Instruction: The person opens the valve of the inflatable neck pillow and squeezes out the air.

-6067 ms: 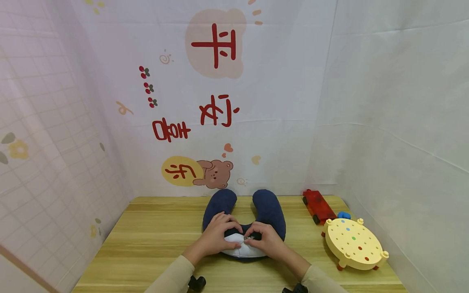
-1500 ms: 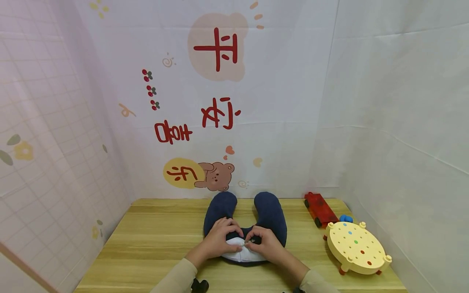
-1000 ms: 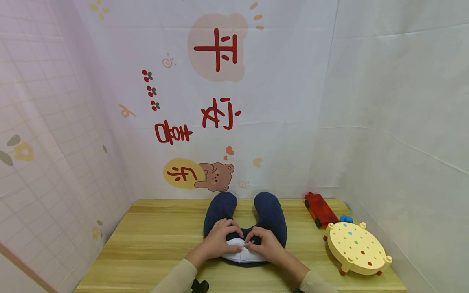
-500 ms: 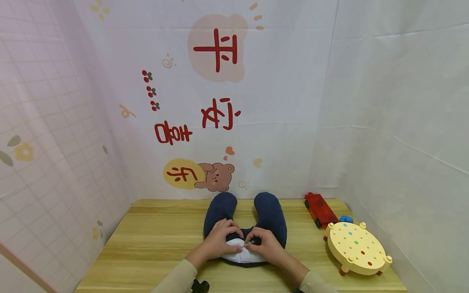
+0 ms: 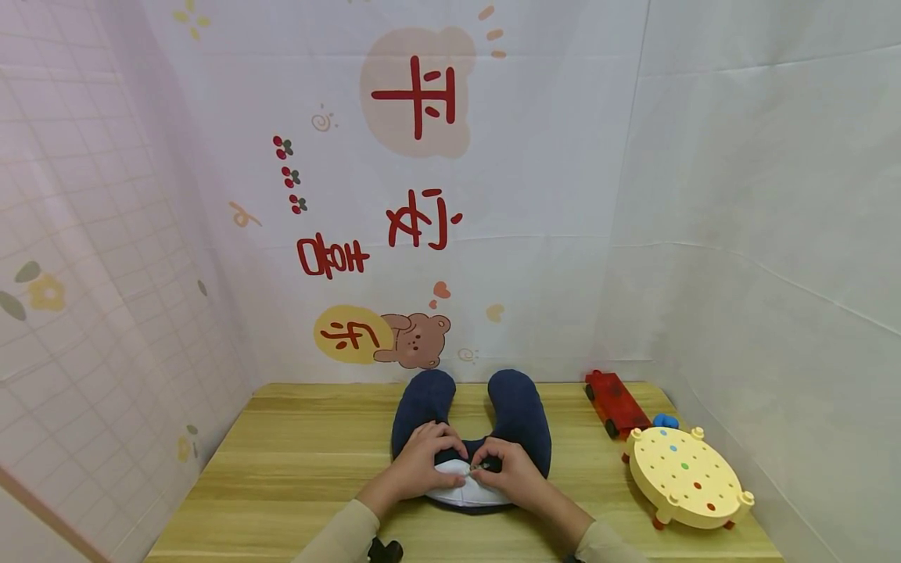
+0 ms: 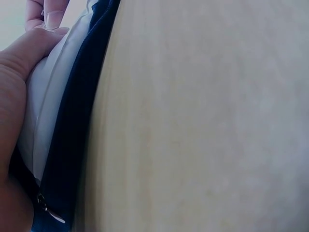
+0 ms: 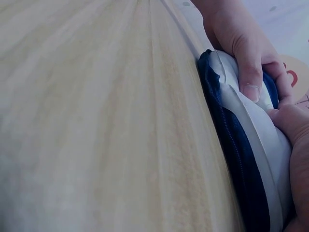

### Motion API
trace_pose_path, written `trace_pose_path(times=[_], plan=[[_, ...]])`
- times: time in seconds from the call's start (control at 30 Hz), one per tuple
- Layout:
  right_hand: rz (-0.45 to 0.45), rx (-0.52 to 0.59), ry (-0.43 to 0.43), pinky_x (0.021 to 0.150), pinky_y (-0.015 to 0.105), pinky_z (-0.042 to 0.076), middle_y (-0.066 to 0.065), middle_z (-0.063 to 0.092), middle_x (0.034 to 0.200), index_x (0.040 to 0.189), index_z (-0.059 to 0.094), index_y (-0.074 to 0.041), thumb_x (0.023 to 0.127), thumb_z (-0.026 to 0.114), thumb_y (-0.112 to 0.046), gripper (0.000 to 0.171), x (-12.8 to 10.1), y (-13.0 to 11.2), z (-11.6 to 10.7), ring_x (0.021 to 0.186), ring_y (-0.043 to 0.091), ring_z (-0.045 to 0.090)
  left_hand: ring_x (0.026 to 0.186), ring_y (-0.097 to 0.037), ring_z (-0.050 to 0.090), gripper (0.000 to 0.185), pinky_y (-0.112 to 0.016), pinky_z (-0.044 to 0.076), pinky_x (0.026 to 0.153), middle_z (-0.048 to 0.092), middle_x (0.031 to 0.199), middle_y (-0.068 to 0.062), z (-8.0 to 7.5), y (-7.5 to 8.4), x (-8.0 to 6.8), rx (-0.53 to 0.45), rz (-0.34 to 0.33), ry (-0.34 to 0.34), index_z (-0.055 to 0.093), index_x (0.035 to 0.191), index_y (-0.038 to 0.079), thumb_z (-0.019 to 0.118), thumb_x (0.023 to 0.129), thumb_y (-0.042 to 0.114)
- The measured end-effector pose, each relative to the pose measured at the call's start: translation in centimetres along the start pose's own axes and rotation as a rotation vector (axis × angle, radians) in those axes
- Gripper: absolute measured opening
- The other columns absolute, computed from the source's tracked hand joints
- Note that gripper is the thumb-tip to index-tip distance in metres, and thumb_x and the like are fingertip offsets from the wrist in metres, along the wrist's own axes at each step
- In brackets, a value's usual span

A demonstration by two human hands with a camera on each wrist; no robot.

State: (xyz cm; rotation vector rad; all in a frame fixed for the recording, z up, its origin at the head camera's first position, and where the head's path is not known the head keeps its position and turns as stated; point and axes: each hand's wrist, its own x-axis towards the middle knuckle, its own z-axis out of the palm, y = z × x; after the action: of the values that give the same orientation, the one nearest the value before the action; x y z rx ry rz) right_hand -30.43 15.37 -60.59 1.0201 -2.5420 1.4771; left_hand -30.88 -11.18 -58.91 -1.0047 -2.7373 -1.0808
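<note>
Navy fabric of a U-shaped neck pillow (image 5: 517,407) lies on the wooden table (image 5: 296,461), its near curve gaping over the white inner cushion (image 5: 457,486). There the left hand (image 5: 417,465) curls round the pillow's edge with its thumb pressed into the cushion, and just right of it the right hand (image 5: 512,467) pinches the small metal zipper pull (image 5: 479,467). Right of the pillow stands a yellow round peg board (image 5: 686,477), and beyond that a red toy truck (image 5: 615,401) and a small blue piece (image 5: 662,421).

bench (image 5: 296,461): light wood planks
red toy car (image 5: 614,402): far right
yellow round pegboard (image 5: 684,477): near the car
blue piece (image 5: 662,421): between them
backdrop (image 5: 415,227): bear cartoon, red lettering
</note>
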Motion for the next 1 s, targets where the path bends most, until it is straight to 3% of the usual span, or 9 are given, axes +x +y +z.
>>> trace_pose_path(times=[1.0], plan=[[-0.016,0.004,0.013,0.099,0.027,0.053,-0.012,0.073,0.103,0.100,0.075,-0.030,0.096,0.088,-0.016,0.020,-0.23,0.22,0.39,0.105,0.011,0.069,0.140,-0.026,0.052,0.030,-0.070,0.026,0.127,0.062,0.123,0.017,0.03,0.26,-0.04,0.013,0.004,0.004,0.077,0.113,0.035,0.095,0.089,0.041]])
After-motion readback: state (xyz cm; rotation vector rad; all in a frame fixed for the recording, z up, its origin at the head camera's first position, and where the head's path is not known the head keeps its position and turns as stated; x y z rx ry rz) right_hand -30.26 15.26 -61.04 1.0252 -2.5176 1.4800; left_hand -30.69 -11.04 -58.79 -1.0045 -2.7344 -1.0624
